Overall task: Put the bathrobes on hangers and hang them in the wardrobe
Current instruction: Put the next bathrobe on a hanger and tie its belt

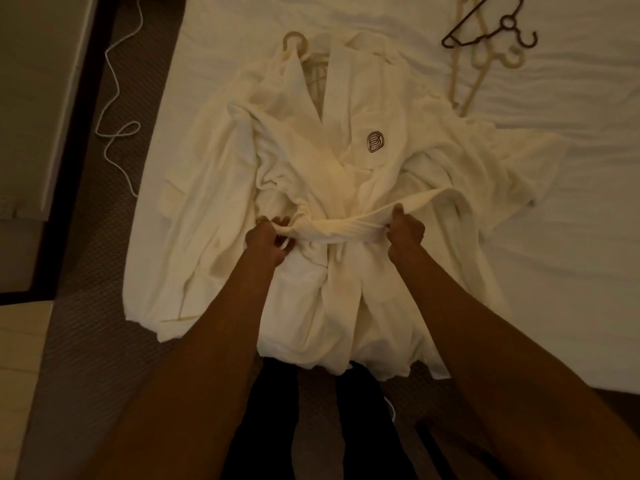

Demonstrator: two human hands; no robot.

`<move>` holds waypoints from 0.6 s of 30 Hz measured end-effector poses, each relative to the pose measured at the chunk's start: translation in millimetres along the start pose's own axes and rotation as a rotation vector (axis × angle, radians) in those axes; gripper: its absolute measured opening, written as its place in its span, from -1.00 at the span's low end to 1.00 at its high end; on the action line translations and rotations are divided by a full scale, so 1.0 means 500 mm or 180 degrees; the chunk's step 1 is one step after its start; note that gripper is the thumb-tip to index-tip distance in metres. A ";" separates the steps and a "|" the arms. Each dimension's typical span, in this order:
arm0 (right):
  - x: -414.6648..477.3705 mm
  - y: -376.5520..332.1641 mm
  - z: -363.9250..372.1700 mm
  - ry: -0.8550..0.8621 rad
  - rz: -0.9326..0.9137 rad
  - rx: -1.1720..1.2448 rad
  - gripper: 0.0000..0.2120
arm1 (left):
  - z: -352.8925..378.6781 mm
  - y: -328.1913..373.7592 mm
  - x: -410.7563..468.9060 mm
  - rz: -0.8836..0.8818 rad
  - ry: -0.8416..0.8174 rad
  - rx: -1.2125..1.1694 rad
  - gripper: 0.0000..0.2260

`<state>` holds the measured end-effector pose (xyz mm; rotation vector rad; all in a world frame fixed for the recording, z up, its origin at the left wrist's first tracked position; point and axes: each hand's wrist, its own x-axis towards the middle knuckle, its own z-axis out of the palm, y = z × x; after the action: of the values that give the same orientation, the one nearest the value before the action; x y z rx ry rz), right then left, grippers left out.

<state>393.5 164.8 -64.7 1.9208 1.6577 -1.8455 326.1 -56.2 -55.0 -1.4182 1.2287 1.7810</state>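
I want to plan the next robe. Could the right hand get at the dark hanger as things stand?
Probably not at once: the right hand is shut on the belt, and the dark hanger lies far up the bed. The sheet between them is bare, so letting go and leaning should do.

bathrobe: soft matt cloth | bed sheet: smooth matt cloth | dark hanger: thin, metal-like

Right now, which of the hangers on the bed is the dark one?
The dark hanger at the bed's far right corner, lying across the loose pale hangers. The only other hanger is pale too, already inside the bathrobe.
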 end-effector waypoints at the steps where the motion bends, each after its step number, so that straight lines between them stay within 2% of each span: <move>1: 0.005 0.001 0.001 0.0053 0.0018 0.0100 -0.61 | 0.002 -0.003 0.001 0.0112 -0.0036 -0.0064 -0.72; 5: 0.005 -0.009 -0.024 -0.0072 0.0378 0.0675 -0.66 | 0.005 -0.013 0.006 0.0414 -0.0107 -0.0390 -0.66; 7: 0.014 -0.010 -0.050 0.0153 0.0556 0.1135 -0.73 | -0.001 0.007 0.010 0.0516 -0.0085 -0.0711 -0.64; 9: 0.027 -0.013 -0.077 0.0331 0.0537 0.1281 -0.68 | -0.012 0.034 0.024 0.0638 0.0117 -0.0668 -0.66; 11: 0.034 -0.020 -0.090 0.0355 0.0438 0.1162 -0.68 | -0.010 0.046 0.028 0.0739 0.0263 -0.0325 -0.64; 13: 0.033 -0.030 -0.083 0.0265 0.0277 0.1039 -0.68 | 0.006 0.051 0.028 0.0862 0.0197 -0.0073 -0.63; 15: 0.025 -0.050 -0.068 0.0056 -0.0006 0.0868 -0.67 | 0.036 0.062 0.016 0.1065 0.0197 0.0606 -0.62; 16: 0.020 -0.063 -0.059 -0.0086 -0.0132 0.0833 -0.69 | 0.053 0.069 0.007 0.1175 0.0229 0.0921 -0.55; 18: 0.010 -0.094 -0.042 -0.0403 -0.0410 0.0697 -0.79 | 0.094 0.079 -0.012 0.1332 0.0333 0.1415 -0.24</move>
<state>376.6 201.7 -32.5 1.7601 1.6375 -2.2314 273.5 -30.7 -35.5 -1.0595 1.9470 1.5520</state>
